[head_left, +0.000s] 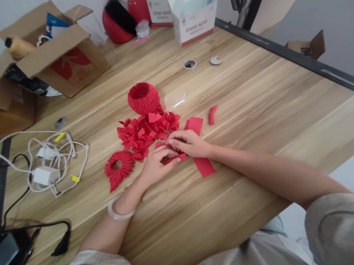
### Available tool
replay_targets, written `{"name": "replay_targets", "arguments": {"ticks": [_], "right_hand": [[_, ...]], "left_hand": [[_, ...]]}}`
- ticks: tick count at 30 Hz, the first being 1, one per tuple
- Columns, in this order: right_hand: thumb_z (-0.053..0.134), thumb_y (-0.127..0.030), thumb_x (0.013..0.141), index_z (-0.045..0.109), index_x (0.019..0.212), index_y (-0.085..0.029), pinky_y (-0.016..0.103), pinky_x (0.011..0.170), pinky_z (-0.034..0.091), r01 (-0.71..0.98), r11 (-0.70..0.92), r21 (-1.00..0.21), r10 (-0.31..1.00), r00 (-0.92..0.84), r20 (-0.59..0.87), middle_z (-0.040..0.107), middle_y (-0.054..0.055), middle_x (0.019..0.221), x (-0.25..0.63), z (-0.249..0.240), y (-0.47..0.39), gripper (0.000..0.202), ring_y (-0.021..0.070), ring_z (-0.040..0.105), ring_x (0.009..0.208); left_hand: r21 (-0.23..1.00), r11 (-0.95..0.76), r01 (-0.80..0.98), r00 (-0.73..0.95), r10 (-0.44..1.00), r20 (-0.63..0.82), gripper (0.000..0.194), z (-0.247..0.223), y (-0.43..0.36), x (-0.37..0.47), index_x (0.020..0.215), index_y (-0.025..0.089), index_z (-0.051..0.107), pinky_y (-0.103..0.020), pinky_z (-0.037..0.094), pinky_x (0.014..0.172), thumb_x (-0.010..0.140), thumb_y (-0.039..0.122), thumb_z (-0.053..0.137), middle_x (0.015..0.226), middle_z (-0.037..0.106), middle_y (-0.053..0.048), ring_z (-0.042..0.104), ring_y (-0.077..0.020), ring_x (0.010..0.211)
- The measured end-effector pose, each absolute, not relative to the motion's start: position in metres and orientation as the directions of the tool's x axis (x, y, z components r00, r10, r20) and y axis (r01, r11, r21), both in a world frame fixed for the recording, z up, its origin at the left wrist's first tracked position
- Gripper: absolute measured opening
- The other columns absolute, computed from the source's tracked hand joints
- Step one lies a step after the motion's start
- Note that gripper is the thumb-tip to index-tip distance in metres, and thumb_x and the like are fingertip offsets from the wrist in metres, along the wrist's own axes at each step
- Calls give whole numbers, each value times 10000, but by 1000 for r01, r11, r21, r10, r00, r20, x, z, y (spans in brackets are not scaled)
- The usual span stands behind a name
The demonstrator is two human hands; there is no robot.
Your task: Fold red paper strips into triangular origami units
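Forearms [253,166] converge; left hand [155,165] pinching red paper [182,156]; right hand [190,143] arched alongside.

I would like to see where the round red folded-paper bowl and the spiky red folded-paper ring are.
Round red folded-paper bowl [144,105], head view: on its outer wall, below the rim.
Spiky red folded-paper ring [120,174], head view: on its spiked band, below the hole.

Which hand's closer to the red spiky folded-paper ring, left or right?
Left. The left hand is just beside the ring, on its right in the picture; the right hand is farther over on that side, beyond the left.
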State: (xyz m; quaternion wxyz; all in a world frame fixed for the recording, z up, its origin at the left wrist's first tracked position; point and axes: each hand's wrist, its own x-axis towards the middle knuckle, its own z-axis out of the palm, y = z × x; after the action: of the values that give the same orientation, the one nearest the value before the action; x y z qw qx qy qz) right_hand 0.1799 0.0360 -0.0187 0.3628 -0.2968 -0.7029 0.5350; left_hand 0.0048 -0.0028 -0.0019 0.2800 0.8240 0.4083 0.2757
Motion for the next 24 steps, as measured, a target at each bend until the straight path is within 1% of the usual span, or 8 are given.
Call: {"name": "replay_targets", "arguments": {"ticks": [2,5,8,10,14,17,20,24], "right_hand": [[426,-366,917,573,813,-112,210,629,395,26,230,-973,815,-552,178,534,6,675,180,-17,36,311,84,482,624],[414,-377,918,567,785,-117,208,630,385,53,249,-967,825,-535,184,507,2,674,181,-15,37,329,85,468,636],[420,-391,914,567,775,-122,204,616,371,83,272,-959,830,-525,190,492,-5,663,180,-15,37,336,83,453,633],[414,-404,918,571,796,-123,201,603,376,73,250,-965,831,-528,176,499,-7,648,180,-15,37,344,82,462,616],[383,-434,934,534,732,-131,198,594,409,26,185,-982,829,-542,141,530,-1,625,180,-15,36,394,77,498,583],[411,-431,927,521,698,-134,195,601,412,26,195,-980,824,-546,150,537,1,625,181,-15,35,391,73,505,585],[433,-416,920,527,715,-133,193,592,406,20,194,-981,820,-552,151,532,-4,626,181,-15,35,362,71,499,585],[437,-411,920,534,731,-131,191,590,409,9,188,-982,819,-554,152,537,-3,634,181,-16,35,351,71,501,588]], "left_hand": [[728,-467,502,470,854,224,155,-3,-2,4,775,157,690,-211,446,585,822,304,668,741,681,-35,583,-113,639],[810,-382,445,380,900,215,174,-5,-1,2,763,151,690,-227,448,611,815,316,668,735,677,-44,578,-119,651],[897,-277,344,280,942,184,188,-4,0,3,766,140,689,-233,452,623,806,323,671,734,677,-50,579,-123,655],[936,-223,272,228,960,162,191,-3,0,4,753,138,683,-231,460,633,789,325,687,729,682,-46,587,-124,659],[965,-157,211,119,984,134,214,-3,1,4,728,140,680,-202,434,584,768,348,711,666,665,-18,548,-97,586],[978,-112,175,40,993,107,223,-7,3,1,731,146,690,-189,417,569,757,364,727,654,657,-5,516,-81,564],[985,-90,145,15,996,88,225,-11,4,-1,727,150,694,-190,428,590,747,369,739,669,662,-5,524,-84,585],[986,-78,150,4,997,79,236,-12,4,-1,728,149,701,-196,432,600,740,382,741,671,663,-8,527,-87,591]]}}
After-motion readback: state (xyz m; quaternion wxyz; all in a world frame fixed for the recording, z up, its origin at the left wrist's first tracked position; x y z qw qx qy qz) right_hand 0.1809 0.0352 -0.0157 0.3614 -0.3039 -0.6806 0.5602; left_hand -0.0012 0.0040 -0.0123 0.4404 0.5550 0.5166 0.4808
